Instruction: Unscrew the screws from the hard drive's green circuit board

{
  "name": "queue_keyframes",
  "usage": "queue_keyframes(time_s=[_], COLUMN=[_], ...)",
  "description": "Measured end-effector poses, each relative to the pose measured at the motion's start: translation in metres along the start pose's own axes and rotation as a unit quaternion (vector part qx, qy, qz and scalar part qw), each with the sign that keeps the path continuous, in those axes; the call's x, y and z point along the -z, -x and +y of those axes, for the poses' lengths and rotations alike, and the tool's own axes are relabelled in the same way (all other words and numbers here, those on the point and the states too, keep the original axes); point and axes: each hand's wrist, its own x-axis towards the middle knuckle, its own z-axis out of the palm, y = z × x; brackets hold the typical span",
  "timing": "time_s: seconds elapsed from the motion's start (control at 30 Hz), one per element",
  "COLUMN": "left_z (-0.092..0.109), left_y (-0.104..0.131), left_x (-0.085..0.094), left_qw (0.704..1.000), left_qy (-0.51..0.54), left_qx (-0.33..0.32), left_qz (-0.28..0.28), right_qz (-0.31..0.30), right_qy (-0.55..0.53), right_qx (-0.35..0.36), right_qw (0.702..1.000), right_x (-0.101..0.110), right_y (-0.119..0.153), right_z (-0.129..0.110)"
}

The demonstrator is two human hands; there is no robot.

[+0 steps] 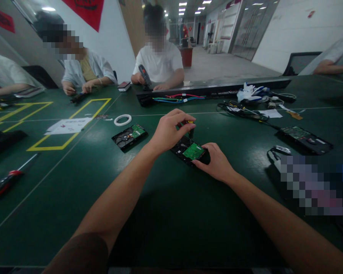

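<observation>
A black hard drive with a green circuit board [193,151] lies in front of me, tilted a little. My right hand [215,161] grips its right end between thumb and fingers. Above the drive's far side, my left hand [174,129] pinches a small screwdriver [191,131] with a yellow and black handle, held upright. The screwdriver's tip is too dark to make out against the drive. Left of my left hand, a second hard drive [130,137] lies with its board facing up.
White tape roll [122,120] and papers [68,126] lie left; a red-black screwdriver [10,180] is far left. Cables [242,111], gloves [251,93] and another drive [305,139] are right. A long black panel [217,88] spans the back, where people sit.
</observation>
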Motion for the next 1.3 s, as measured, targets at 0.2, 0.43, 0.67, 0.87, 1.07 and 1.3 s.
queue_keyframes(time_s=[0.2,0.43,0.67,0.87,1.07,1.3], left_z=[-0.0003,0.0009,-0.0011,-0.0003,0.0008,0.003], left_y=[0.0011,0.0011,0.0011,0.0013,0.0004,-0.0001], left_x=[-0.0021,-0.0025,-0.0046,-0.0035,-0.0006,-0.0022], left_qw=[1.0,1.0,0.999,1.0,0.998,1.0], left_qy=[0.0,0.014,0.021,0.015,0.035,0.007], left_qx=[0.003,-0.001,-0.007,-0.004,-0.042,-0.003], left_qz=[0.002,0.007,0.031,0.025,-0.005,0.009], right_qz=[-0.001,-0.001,0.002,-0.002,0.0,-0.004], right_qy=[0.001,0.004,0.003,0.003,0.008,0.002], right_qx=[0.004,0.01,0.004,0.004,0.007,0.0], right_qw=[1.0,1.0,1.0,1.0,1.0,1.0], right_x=[-0.0001,-0.0004,-0.0002,-0.0005,-0.0009,0.0007], right_y=[-0.0001,0.0001,0.0,0.0001,-0.0001,0.0001], right_z=[-0.0004,0.0002,0.001,0.0005,-0.0002,-0.0023])
